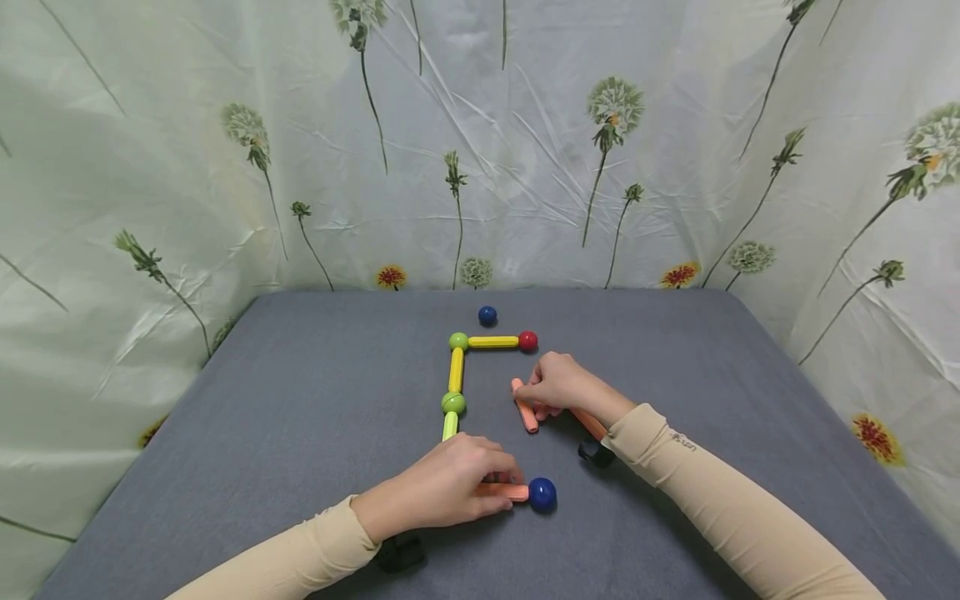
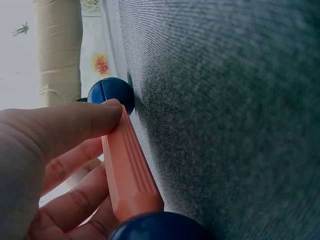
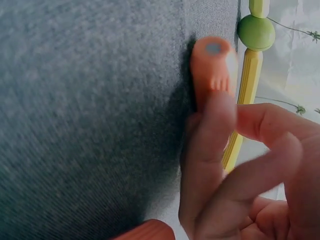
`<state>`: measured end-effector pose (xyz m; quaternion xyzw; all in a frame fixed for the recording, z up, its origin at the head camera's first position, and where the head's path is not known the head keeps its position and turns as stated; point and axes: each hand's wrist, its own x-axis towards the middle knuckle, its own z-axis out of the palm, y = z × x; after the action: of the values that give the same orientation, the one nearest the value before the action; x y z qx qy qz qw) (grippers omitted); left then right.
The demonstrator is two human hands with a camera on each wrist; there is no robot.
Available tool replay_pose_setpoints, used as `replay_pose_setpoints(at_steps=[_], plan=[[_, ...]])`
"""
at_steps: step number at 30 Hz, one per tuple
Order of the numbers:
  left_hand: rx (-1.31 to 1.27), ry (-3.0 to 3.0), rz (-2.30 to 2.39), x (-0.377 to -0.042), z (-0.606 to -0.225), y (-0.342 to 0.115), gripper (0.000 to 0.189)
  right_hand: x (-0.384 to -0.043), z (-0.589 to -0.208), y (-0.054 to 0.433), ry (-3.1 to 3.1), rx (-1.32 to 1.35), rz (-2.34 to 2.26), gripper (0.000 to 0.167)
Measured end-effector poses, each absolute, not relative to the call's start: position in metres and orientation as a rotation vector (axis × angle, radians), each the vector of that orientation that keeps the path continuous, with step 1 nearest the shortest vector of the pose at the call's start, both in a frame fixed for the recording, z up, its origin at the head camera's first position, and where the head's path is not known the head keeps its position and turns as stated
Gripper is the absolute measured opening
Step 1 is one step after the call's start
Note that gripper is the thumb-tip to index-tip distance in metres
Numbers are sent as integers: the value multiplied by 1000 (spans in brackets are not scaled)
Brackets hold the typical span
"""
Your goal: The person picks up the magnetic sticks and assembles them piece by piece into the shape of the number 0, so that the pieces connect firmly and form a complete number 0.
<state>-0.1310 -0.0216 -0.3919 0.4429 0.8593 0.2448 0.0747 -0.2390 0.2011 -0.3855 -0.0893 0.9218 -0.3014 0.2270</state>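
My left hand [image 1: 453, 477] pinches a salmon-orange stick [image 2: 127, 165] between thumb and fingers. A blue ball [image 1: 542, 495] sits on one end of it. The left wrist view shows a second blue ball [image 2: 160, 229] at the other end, hidden by the hand in the head view. Further right, my right hand [image 1: 562, 387] pinches another salmon-orange stick [image 1: 526, 407], low over the cloth; its hollow end faces the camera in the right wrist view. Under the right wrist lies a third orange stick [image 1: 588, 423], partly covered by the arm.
Beyond the left hand lies a joined chain: yellow-green stick [image 1: 450, 426], green ball [image 1: 453, 402], yellow stick [image 1: 456, 371], green ball [image 1: 459, 341], yellow stick [image 1: 492, 342] and red ball [image 1: 528, 341]. A loose blue ball [image 1: 487, 316] rests behind it on the grey cloth [image 1: 322, 375]. A flowered curtain [image 1: 525, 167] surrounds the table.
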Motion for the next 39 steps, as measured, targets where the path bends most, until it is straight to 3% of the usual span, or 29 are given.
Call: replay_pose_setpoints(at_steps=[22,39], plan=[[1291,2581,775,-131,-394,-22,15,-213,-382,229,2376,-237,-1075,25],[1291,2589,767,-131,-393,-24,17,-190,-383,239,2269,-189,-1215,26]])
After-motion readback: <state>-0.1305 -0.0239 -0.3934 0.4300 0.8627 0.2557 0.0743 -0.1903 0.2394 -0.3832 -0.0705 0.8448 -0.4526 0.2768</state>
